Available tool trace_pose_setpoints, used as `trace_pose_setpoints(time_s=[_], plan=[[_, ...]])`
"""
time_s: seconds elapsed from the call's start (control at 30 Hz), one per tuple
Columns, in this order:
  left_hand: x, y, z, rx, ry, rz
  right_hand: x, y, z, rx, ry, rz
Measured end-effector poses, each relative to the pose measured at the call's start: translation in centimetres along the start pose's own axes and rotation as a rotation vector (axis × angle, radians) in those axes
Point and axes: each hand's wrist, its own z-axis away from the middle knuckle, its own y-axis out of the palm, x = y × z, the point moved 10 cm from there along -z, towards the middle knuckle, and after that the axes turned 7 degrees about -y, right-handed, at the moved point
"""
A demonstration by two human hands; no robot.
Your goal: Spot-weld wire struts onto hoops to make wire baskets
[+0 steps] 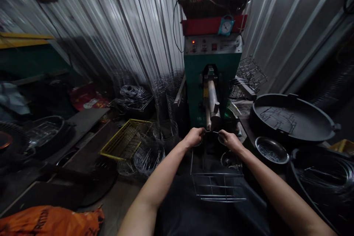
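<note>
My left hand (194, 137) and my right hand (231, 141) are closed on a bent metal wire frame, one at each side of its upper end. The lower part of the wire frame (218, 196) hangs in front of my dark apron (210, 217) as a small grid of thin rods. The upper end of the frame lies at the tips of the thick electrode arms (212, 97) of a green spot welder (193, 77). Whether the wire touches both tips I cannot tell.
A yellow wire basket (110, 151) and round wire-mesh holders (149, 160) of rods stand to the left. At right are a large black pan (312, 118), a metal bowl (272, 151) of small parts and a tub (301, 184) of wire. An orange sack (49, 221) lies lower left.
</note>
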Motion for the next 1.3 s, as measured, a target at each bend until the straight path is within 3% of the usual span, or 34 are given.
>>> trace_pose_setpoints(time_s=[0.63,0.87,1.03,1.17,1.3], plan=[[0.5,-0.1,-0.5,0.073,-0.119,-0.023,0.0,-0.6,-0.5,0.038,0.053,-0.048],[0.8,0.0,-0.7,0.081,-0.136,0.027,-0.6,-0.1,-0.6,0.049,0.084,-0.180],[0.8,-0.5,-0.8,0.063,-0.140,0.043,-2.2,0.1,2.1,0.037,0.250,-0.462],[0.6,-0.1,0.1,0.067,-0.135,0.037,-3.0,1.7,5.5,0.074,0.375,-0.655],[0.4,0.2,2.4,0.095,-0.140,0.023,-2.3,3.3,7.1,0.061,0.359,-0.701]])
